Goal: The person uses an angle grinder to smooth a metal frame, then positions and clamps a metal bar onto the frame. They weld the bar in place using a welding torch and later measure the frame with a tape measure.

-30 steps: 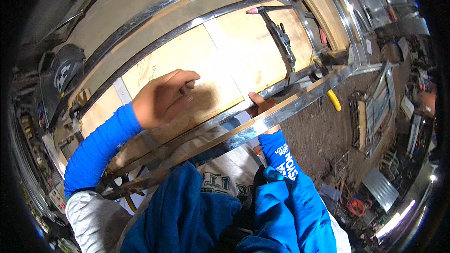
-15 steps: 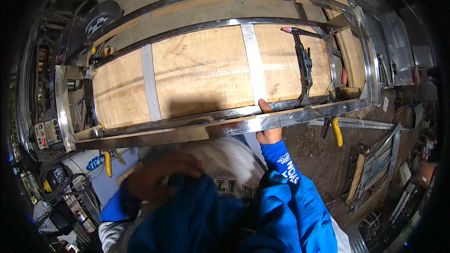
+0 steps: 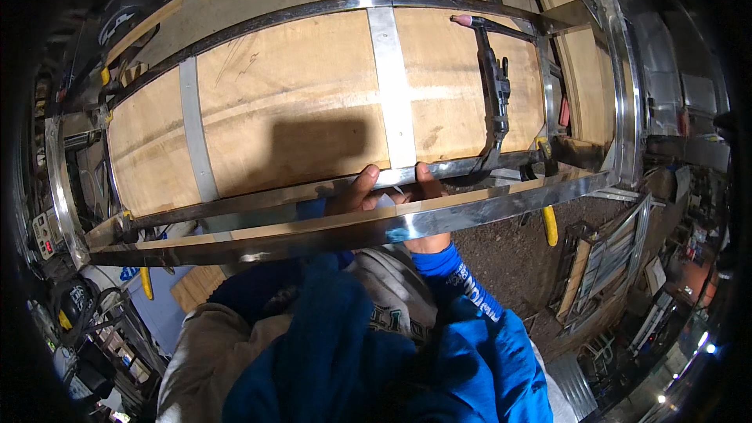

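A long frame of shiny square metal tube lies around a plywood panel (image 3: 298, 70). My left hand (image 3: 354, 196) and my right hand (image 3: 427, 188) are close together between its front bar (image 3: 486, 211) and its inner rail (image 3: 274, 195). Both thumbs rest on the inner rail, on either side of where a flat metal strip (image 3: 389, 86) meets it. The other fingers curl low by the rail, largely hidden. Between the hands shows a small white piece (image 3: 385, 200), too small to name. Right of them, a welding torch (image 3: 492, 82) with a pink nozzle lies across the panel.
Clamps with yellow handles, one at right (image 3: 550, 225) and one at left (image 3: 146, 283), hang at the frame's front. A welding machine (image 3: 47, 233) stands far left. At right, a metal-and-wood frame (image 3: 599, 266) lies on the dirt floor.
My left hand has come up from in front of my body to the inner rail, beside the right hand. The frame sits lower left in view as the head view shifted.
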A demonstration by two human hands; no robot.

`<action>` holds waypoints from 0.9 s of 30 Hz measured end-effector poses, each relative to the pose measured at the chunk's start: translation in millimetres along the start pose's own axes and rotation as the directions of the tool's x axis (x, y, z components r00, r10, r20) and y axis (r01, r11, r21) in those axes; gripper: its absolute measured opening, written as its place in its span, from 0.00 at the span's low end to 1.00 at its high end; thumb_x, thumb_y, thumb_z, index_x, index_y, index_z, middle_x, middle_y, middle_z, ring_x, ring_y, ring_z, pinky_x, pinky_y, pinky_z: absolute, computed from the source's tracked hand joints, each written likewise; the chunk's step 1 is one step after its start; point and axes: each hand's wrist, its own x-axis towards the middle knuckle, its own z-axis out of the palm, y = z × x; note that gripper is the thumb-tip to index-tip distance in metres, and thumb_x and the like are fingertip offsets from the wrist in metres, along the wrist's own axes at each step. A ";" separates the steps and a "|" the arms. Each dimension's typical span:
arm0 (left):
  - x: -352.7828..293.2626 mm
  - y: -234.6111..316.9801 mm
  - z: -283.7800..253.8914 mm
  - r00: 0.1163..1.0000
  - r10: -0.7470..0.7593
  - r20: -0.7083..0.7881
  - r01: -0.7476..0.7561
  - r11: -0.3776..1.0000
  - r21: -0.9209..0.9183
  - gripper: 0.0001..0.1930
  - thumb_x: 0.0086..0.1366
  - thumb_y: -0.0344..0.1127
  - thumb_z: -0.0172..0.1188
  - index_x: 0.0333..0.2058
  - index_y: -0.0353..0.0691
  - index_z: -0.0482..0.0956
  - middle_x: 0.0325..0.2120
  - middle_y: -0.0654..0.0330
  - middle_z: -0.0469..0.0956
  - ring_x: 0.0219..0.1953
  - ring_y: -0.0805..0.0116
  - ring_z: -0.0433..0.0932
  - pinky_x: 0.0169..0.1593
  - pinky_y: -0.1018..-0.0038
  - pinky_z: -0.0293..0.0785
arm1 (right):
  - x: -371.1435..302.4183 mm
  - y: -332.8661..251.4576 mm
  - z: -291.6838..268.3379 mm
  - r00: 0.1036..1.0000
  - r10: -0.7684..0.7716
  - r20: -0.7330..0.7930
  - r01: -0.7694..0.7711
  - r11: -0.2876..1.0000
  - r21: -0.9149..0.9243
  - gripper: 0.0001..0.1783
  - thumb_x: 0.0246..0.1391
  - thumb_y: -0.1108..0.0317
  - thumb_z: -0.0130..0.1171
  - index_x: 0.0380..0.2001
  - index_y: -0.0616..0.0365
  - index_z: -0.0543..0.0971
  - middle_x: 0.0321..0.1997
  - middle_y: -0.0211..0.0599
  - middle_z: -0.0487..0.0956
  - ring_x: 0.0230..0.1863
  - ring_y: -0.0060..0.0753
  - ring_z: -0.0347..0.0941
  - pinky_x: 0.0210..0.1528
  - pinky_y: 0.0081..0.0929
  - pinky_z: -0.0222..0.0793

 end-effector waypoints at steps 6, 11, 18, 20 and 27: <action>51.1 -30.9 -60.3 0.848 -0.081 0.524 0.306 0.882 -0.359 0.26 0.71 0.43 0.64 0.62 0.38 0.71 0.55 0.50 0.78 0.59 0.58 0.76 0.65 0.58 0.74 | -7.9 -12.7 -15.5 0.996 0.007 0.085 0.012 0.974 -0.226 0.16 0.64 0.66 0.66 0.51 0.60 0.78 0.44 0.37 0.81 0.44 0.33 0.80 0.43 0.34 0.78; 24.9 -36.3 26.2 0.961 0.251 -0.115 -0.269 0.946 -0.182 0.24 0.69 0.37 0.65 0.60 0.34 0.73 0.54 0.52 0.81 0.55 0.58 0.81 0.61 0.61 0.79 | -24.5 -51.5 -23.0 0.809 -0.272 0.521 0.516 -0.095 -0.851 0.07 0.54 0.74 0.69 0.34 0.58 0.80 0.33 0.35 0.78 0.37 0.30 0.76 0.41 0.32 0.72; 32.9 -43.3 32.6 0.868 0.364 -0.339 -0.430 0.891 -0.144 0.20 0.62 0.25 0.66 0.54 0.32 0.78 0.50 0.50 0.82 0.53 0.57 0.82 0.57 0.59 0.82 | -16.1 -111.6 -11.8 0.685 -0.533 0.497 0.462 -0.209 -0.862 0.10 0.53 0.74 0.71 0.34 0.57 0.78 0.37 0.37 0.80 0.37 0.36 0.77 0.43 0.35 0.72; 32.3 -40.2 36.2 0.867 0.392 -0.308 -0.442 0.890 -0.110 0.20 0.62 0.24 0.66 0.54 0.31 0.78 0.49 0.50 0.83 0.53 0.58 0.82 0.56 0.59 0.82 | -1.8 -118.8 -12.2 0.561 -0.585 0.585 0.498 -0.326 -0.803 0.12 0.51 0.74 0.73 0.38 0.57 0.81 0.41 0.41 0.82 0.39 0.41 0.80 0.46 0.37 0.73; 34.3 -46.0 21.5 0.854 0.508 -0.114 -0.518 0.849 -0.100 0.24 0.61 0.20 0.68 0.56 0.35 0.77 0.54 0.54 0.80 0.58 0.60 0.78 0.63 0.62 0.77 | 1.8 -90.2 13.6 0.594 -0.020 0.804 0.674 -0.533 -0.511 0.35 0.51 0.61 0.71 0.64 0.50 0.75 0.66 0.35 0.75 0.67 0.42 0.71 0.70 0.44 0.61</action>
